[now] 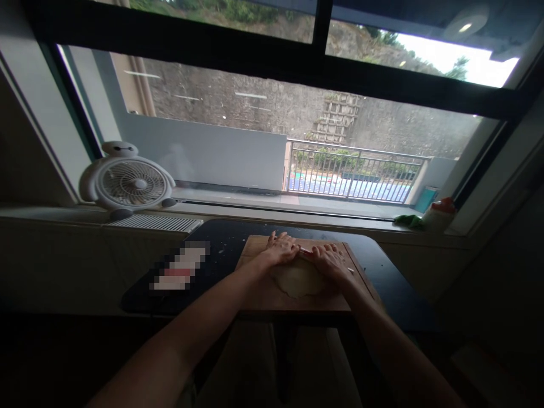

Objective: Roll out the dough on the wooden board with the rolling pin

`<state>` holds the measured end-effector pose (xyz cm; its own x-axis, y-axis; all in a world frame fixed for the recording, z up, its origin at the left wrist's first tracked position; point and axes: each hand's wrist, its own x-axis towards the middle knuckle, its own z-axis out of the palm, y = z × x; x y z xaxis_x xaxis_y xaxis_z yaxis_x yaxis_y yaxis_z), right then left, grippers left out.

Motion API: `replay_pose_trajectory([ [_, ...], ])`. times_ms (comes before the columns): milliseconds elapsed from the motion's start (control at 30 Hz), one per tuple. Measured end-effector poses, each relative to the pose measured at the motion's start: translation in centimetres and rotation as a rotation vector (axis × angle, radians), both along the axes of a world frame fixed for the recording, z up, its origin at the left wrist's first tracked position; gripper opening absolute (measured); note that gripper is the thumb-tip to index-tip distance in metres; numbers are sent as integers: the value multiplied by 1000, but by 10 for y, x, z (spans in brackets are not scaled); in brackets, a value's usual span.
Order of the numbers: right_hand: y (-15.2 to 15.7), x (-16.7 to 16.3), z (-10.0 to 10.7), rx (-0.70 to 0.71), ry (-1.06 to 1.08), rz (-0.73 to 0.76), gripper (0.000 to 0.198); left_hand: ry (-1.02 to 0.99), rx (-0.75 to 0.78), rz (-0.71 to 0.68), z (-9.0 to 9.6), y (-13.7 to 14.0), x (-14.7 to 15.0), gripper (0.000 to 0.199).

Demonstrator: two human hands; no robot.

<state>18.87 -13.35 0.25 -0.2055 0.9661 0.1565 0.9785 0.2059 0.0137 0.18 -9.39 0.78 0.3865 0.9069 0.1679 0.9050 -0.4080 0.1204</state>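
A flat, pale sheet of dough with an uneven edge lies on a wooden board. Across its far part runs a thin rolling pin; only a short reddish and pale stretch shows between my hands. My left hand rests over the pin's left part, palm down, fingers stretched forward and apart. On the right part lies my right hand, also palm down with fingers extended. Both hands press on the pin rather than wrap round it. Their palms hide most of it.
The board lies on a dark table with white specks. A blurred-out item is at the table's left. A white fan stands on the left sill. At the right sill are a green cloth and a white bottle.
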Motion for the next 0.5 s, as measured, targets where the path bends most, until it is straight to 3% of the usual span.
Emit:
replay_pose_trajectory([
  [133,-20,-9,-11,138,94,-74,46,0,50,-40,-5,-29,-17,53],
  [233,-19,-11,-10,143,91,-92,46,3,71,-36,-10,-36,-19,60],
  [400,-1,-10,4,87,-21,-75,38,18,-33,47,-9,-12,-1,63],
  [500,15,-7,11,39,-62,-74,35,20,-62,39,-5,8,7,54],
])
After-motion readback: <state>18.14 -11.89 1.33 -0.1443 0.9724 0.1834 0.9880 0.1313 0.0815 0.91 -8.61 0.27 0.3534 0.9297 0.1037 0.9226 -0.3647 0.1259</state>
